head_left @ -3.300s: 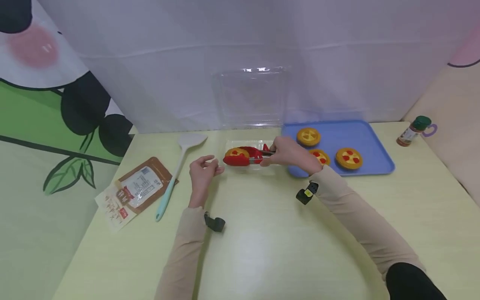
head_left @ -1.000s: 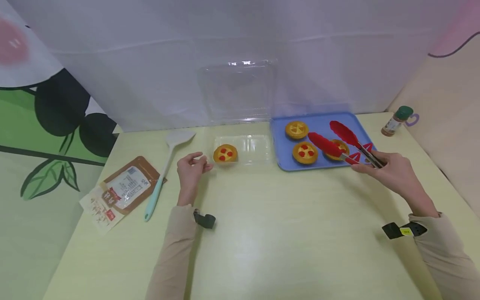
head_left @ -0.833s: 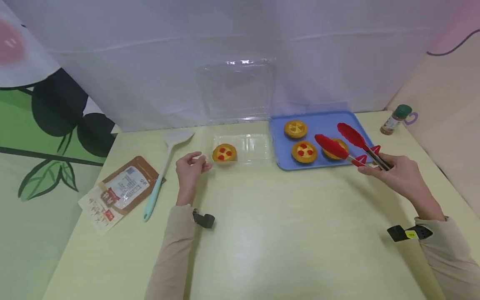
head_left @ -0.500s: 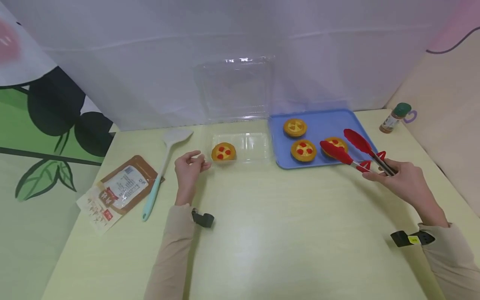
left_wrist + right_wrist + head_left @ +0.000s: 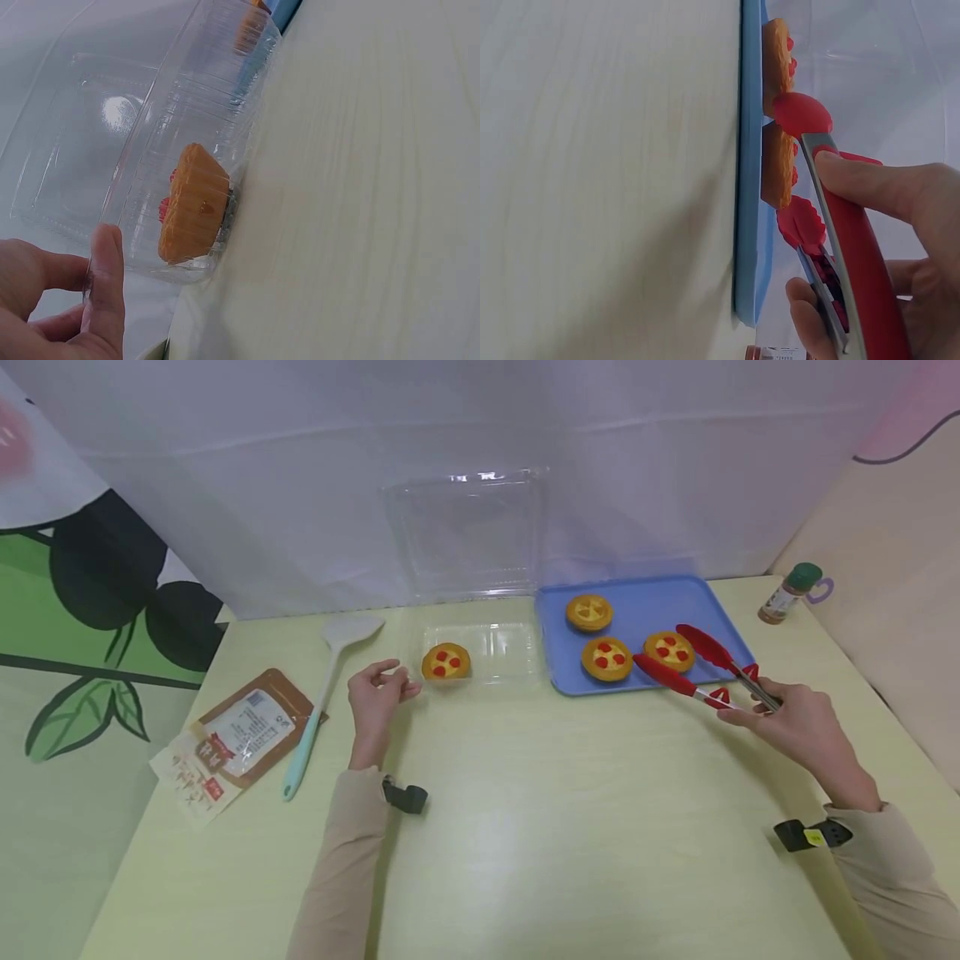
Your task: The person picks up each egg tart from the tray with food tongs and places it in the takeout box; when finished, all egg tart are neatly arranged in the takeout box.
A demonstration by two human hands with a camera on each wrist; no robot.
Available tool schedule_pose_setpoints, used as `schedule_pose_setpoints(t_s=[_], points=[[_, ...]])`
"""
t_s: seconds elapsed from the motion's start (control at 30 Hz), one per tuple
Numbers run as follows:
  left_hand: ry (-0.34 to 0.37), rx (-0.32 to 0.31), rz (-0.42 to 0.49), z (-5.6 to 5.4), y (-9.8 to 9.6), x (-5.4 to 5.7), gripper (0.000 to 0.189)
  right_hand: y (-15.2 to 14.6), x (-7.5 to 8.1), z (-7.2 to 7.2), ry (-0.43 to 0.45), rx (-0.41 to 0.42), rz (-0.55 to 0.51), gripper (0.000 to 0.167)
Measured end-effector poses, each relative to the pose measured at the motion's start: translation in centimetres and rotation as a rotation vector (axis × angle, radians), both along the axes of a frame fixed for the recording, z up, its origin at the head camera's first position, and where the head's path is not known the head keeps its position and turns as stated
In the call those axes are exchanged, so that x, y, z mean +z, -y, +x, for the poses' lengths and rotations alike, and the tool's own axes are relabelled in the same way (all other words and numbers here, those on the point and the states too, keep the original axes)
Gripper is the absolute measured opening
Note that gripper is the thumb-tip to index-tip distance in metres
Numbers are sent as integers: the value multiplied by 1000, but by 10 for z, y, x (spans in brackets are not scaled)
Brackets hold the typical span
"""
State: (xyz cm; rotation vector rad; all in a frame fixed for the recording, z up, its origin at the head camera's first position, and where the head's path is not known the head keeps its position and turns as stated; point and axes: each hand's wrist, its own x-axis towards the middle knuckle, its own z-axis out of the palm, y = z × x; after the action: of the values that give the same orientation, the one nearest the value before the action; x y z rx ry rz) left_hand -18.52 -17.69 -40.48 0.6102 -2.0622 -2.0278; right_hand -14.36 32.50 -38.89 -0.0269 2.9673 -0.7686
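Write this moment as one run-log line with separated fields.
right hand: holds red tongs, tips open either side of a tart on blue tray | left hand: beside clear box, holds nothing

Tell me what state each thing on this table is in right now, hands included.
Clear plastic clamshell box: open, lid upright, one tart inside.
Tart in the box: lying flat at the left end.
Red silicone-tipped tongs: open, tips either side of a tart, not closed.
Blue plastic tray: flat, carrying three tarts.
Right-hand tart on the tray: resting, ungripped.
Right hand: grips the tongs.
Left hand: empty, fingers loosely curled beside the box.
Green-capped spice bottle: upright, capped.
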Motion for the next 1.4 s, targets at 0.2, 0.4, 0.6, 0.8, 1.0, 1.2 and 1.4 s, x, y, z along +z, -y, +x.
schedule_pose_setpoints(t_s=[0.2,0.4,0.6,0.8,1.0,1.2,1.4], points=[[12,-3,-7,0,0,-1,32,1,1,0,-20,21,36,83],[7,0,-2,0,0,-1,32,2,-2,-3,-42,26,41,78],[11,5,-15,1,0,0,32,5,1,-2,-66,18,47,73],[-7,-5,-5,1,-1,1,32,4,6,-1,-41,10,2,74],[-6,-12,-4,2,-2,3,33,6,11,-3,-67,-16,-62,77],[-9,-14,-3,2,-2,2,33,20,19,-4,-66,-24,-134,76],[-8,-13,1,3,-2,3,34,45,31,-9,-33,52,-172,74]])
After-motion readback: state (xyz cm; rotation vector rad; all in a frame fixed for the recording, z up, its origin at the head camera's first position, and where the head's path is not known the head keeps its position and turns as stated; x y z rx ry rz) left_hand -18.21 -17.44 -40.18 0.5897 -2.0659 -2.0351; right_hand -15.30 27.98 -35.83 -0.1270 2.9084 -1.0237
